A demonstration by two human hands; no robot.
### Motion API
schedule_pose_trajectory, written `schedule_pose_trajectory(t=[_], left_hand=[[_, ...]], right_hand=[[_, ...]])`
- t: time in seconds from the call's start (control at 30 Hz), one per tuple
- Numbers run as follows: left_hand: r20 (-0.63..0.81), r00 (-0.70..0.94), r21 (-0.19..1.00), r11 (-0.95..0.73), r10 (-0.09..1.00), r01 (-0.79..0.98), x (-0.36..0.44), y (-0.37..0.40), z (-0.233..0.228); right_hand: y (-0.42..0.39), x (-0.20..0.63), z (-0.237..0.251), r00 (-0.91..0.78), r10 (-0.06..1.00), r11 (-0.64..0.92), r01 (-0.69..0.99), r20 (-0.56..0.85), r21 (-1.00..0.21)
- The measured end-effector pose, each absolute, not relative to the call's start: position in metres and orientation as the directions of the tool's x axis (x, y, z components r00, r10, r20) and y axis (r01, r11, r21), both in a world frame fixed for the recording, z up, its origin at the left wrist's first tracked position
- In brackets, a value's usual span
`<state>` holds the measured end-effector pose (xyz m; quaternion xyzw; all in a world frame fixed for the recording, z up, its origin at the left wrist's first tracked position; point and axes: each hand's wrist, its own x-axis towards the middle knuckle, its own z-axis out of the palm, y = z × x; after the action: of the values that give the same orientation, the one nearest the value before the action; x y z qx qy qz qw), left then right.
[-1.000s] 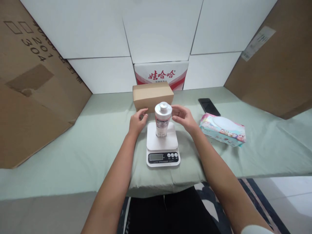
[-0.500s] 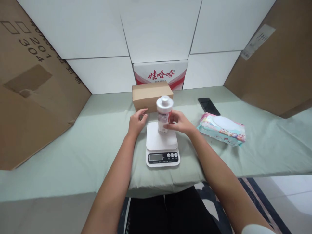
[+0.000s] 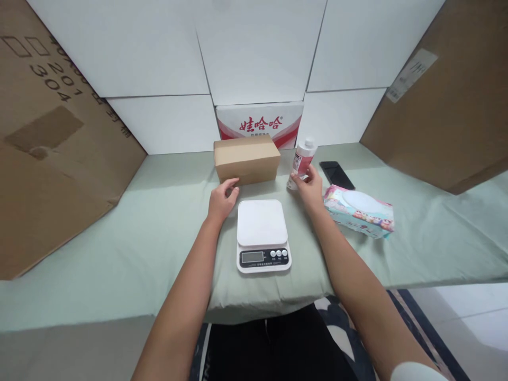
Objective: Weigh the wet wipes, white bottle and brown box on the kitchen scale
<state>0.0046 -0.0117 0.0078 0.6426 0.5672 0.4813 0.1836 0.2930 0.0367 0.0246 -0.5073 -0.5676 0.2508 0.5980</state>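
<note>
My right hand (image 3: pixel 309 186) is closed around the lower part of a white bottle (image 3: pixel 304 160) with a red label and a white cap. The bottle leans slightly, just right of a small brown cardboard box (image 3: pixel 248 161). My left hand (image 3: pixel 223 200) rests by the front of that box, fingers apart, holding nothing. Between my forearms lies a white kitchen scale (image 3: pixel 262 225), its platform bare and its small display blank. Whether the bottle's base touches the cloth I cannot tell.
To the right lie a pack of wipes (image 3: pixel 361 211) and a black phone (image 3: pixel 337 175). A white and red carton (image 3: pixel 260 123) stands behind the brown box. Large cardboard sheets (image 3: pixel 59 159) flank the table, which a pale green cloth (image 3: pixel 159 222) covers.
My right hand has carried the bottle off the scale platform, to the right and farther back. My left hand has stayed by the box.
</note>
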Motion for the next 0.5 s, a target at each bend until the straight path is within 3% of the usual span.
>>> schedule_pose_trajectory(t=[0.27, 0.5], left_hand=[[0.405, -0.108, 0.783, -0.284, 0.908, 0.553, 0.004, -0.012, 0.009], [0.404, -0.114, 0.781, -0.278, 0.908, 0.559, 0.005, -0.014, 0.011]], right_hand=[[0.046, 0.292, 0.008, 0.247, 0.888, 0.328, 0.249, 0.387, -0.911], [0.048, 0.295, 0.001, 0.237, 0.868, 0.342, 0.349, 0.435, -0.872]])
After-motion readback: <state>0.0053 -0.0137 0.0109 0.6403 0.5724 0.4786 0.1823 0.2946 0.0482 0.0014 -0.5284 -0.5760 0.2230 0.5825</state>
